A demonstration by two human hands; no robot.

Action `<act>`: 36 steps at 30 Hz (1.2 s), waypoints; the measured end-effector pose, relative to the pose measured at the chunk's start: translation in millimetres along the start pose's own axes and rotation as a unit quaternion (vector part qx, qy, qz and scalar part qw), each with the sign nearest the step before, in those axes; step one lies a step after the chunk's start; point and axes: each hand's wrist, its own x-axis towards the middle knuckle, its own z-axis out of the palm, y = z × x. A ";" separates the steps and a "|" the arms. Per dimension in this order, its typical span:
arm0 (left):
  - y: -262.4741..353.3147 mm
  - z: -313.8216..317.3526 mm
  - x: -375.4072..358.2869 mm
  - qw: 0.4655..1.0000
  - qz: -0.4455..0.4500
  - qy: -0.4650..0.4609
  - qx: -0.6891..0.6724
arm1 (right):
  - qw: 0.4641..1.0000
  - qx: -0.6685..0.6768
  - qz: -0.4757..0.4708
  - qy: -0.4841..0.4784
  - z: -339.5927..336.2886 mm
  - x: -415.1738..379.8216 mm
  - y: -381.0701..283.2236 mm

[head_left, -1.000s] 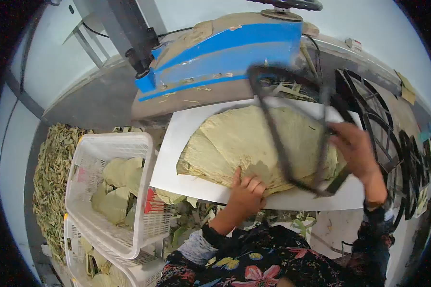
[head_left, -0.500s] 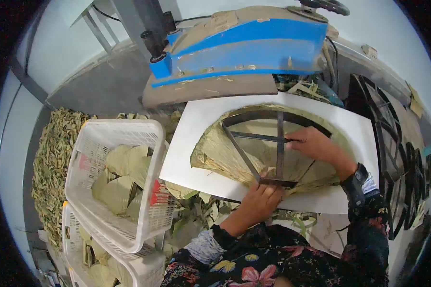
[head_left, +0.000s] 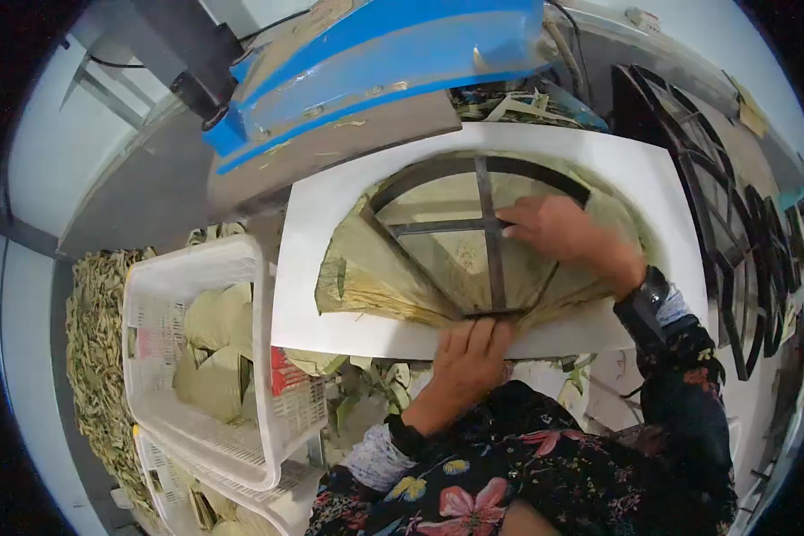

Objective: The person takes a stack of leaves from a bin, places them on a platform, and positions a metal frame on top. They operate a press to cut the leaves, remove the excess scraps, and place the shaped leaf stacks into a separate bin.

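A fan-shaped black metal cutting die (head_left: 496, 268) with a crossbar lies over a stack of broad dried leaves (head_left: 353, 263). Beneath the leaves is a white board (head_left: 297, 304). My right hand (head_left: 572, 237) is closed, its thumb and fingers pinching the die near where the bars cross. At the die's narrow near end, the fingers of my left hand (head_left: 473, 357) grip the short bottom bar, close to the leaves' near edge; the fingertips are partly hidden.
A blue press machine (head_left: 393, 62) stands behind the board. Stacked white plastic baskets (head_left: 263, 357) with cut leaf pieces (head_left: 219, 375) are at left, beside a heap of leaf scraps (head_left: 107, 357). More black metal dies (head_left: 701, 179) lean at the right.
The die has gone from tilted and raised at its near end to lying flatter over the leaves, with both hands still at it. The camera view has shifted.
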 end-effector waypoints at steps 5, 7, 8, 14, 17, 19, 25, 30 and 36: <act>-20.9 -4.3 -0.5 0.999 0.021 0.010 -0.046 | 1.000 -0.018 0.023 -0.004 -2.9 -3.3 -5.7; -53.8 -17.0 -1.0 0.981 0.111 -0.045 -0.155 | 0.991 -0.056 0.096 -0.075 -1.2 -3.5 -10.3; -76.3 -30.0 2.2 0.982 0.133 -0.059 -0.122 | 0.990 -0.062 0.101 -0.070 -3.7 -3.0 -13.7; -247.7 -126.3 105.2 0.953 -0.077 0.291 -0.043 | 0.988 -0.005 0.143 -0.063 1.8 -2.8 -13.2; -373.0 -152.7 160.8 0.907 -0.176 0.369 -0.100 | 0.980 0.010 0.183 -0.079 0.8 -3.7 -13.1; -403.7 -171.8 188.7 0.889 -0.237 0.304 -0.250 | 0.988 0.040 0.144 -0.032 3.4 -7.5 -9.2; -410.9 -149.4 220.7 0.769 -0.315 0.271 -0.486 | 0.980 0.015 0.189 -0.056 4.7 -4.1 -12.6; -394.2 -154.5 213.4 0.796 -0.338 0.273 -0.421 | 0.986 0.033 0.161 0.003 14.6 -10.0 -8.3; -321.0 -164.0 175.1 0.818 -0.330 0.272 -0.383 | 0.986 0.027 0.165 0.011 9.6 -8.7 -16.2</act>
